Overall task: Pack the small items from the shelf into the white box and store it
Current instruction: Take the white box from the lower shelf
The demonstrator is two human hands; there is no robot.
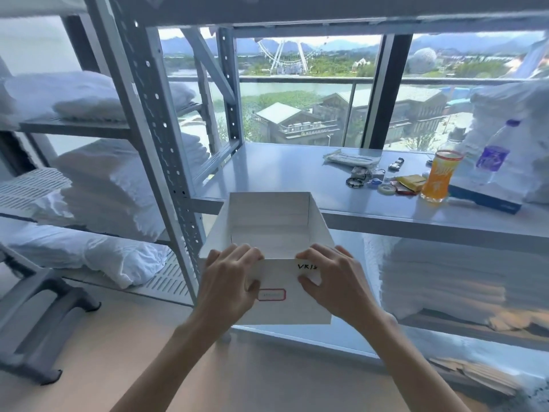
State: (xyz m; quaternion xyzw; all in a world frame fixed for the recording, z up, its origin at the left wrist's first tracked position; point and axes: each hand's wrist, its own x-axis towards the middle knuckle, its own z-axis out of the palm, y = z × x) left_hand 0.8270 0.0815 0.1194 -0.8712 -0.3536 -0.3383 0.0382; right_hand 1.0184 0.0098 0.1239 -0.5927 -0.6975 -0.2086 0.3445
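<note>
1. The step in hand looks like bringing the white box (270, 209) up to the shelf (267, 173); the box shows nothing inside, so packing has not begun.
2. The box is held open side up, just in front of the shelf's front edge.
3. Grip: the left hand (228, 281) and right hand (329, 278) each pinch the near wall, fingers hooked over the rim and thumbs on the front face.
4. The small items (383, 182) lie clustered to the right on the shelf, beside an orange bottle (439, 179).
5. The next move probably calls for setting the box on the bare shelf near them, which frees a hand.
</note>
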